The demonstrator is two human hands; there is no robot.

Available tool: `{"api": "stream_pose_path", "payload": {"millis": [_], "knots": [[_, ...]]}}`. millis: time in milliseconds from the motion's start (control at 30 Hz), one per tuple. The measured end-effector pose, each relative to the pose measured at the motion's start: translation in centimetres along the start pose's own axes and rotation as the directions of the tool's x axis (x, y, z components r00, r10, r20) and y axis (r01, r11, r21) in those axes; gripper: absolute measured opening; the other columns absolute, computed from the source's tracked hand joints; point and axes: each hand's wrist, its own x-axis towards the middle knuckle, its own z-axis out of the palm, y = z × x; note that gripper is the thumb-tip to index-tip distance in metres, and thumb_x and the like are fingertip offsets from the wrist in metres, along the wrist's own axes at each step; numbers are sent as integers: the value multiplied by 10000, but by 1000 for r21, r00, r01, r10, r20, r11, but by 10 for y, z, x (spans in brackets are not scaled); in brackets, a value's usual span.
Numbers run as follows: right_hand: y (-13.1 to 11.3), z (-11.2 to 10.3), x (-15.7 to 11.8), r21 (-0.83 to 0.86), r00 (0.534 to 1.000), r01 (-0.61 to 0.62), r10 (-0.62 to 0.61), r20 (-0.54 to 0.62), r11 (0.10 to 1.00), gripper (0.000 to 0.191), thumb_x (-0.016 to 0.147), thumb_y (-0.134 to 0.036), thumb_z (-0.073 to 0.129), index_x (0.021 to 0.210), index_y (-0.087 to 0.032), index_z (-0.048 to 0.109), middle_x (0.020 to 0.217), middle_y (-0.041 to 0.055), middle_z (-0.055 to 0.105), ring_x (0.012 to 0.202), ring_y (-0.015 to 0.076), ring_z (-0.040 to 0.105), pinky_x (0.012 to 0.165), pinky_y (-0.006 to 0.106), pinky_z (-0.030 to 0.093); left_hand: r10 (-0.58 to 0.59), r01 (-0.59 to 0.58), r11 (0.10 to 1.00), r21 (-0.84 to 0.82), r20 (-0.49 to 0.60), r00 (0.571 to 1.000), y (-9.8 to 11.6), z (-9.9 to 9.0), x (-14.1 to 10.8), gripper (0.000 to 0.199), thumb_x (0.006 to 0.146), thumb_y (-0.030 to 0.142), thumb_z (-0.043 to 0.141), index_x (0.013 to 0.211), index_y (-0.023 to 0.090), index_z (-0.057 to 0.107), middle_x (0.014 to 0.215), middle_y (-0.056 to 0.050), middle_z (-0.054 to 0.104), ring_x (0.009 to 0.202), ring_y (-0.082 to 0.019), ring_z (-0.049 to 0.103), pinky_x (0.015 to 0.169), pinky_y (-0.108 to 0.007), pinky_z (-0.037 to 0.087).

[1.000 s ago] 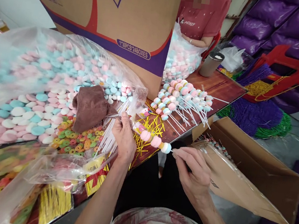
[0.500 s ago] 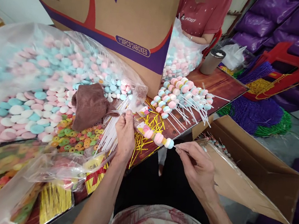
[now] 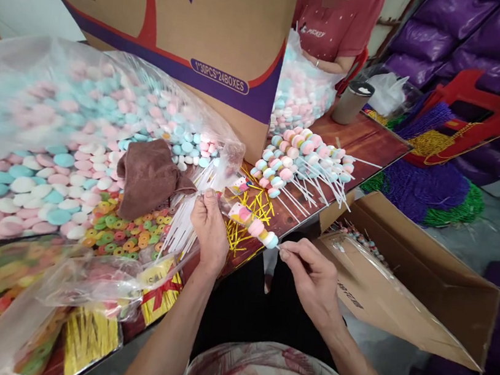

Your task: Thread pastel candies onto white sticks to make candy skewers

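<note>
My right hand [image 3: 307, 273] pinches the stick end of a candy skewer [image 3: 255, 228] threaded with pink, white and blue pieces. The skewer's far end lies inside a small clear printed wrapper [image 3: 239, 212]. My left hand [image 3: 211, 225] is closed, thumb up, on the wrapper's open edge. Loose white sticks [image 3: 185, 225] lie just left of that hand. Gold twist ties [image 3: 236, 238] are scattered on the table under the skewer. Beyond them lies a pile of finished-looking candy skewers [image 3: 301, 154], their white sticks pointing toward me.
A big bag of pastel candies [image 3: 70, 106], a brown cloth [image 3: 147, 176] and ring candies [image 3: 125, 229] cover the left. A tall carton [image 3: 184, 23] stands behind. Across the table [image 3: 377, 140] sits a person in red [image 3: 338, 26], near a tumbler [image 3: 352, 102]. An open box [image 3: 434, 269] is at right.
My right hand has moved left with the skewer, which now sits deeper in the wrapper. My left hand stays at nearly the same place.
</note>
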Motion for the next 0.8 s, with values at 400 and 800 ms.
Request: {"api": "stream_pose_path", "payload": {"millis": [400, 800], "knots": [[-6, 4, 0, -84, 991, 91, -82, 110, 992, 179, 972, -155, 518, 853, -181, 648, 712, -8, 528, 663, 116, 521, 633, 248, 413, -36, 37, 999, -25, 63, 997, -6, 4, -12, 416, 932, 536, 501, 706, 187, 519, 691, 22, 524, 642, -110, 453, 626, -231, 385], [-4, 6, 1, -303, 959, 281, -258, 114, 911, 200, 969, -128, 463, 981, -171, 657, 732, 9, 479, 622, 123, 449, 589, 252, 382, -386, 543, 742, -394, 411, 826, 19, 6, -18, 326, 856, 472, 670, 976, 170, 654, 901, -69, 734, 857, -179, 708, 842, -320, 526]]}}
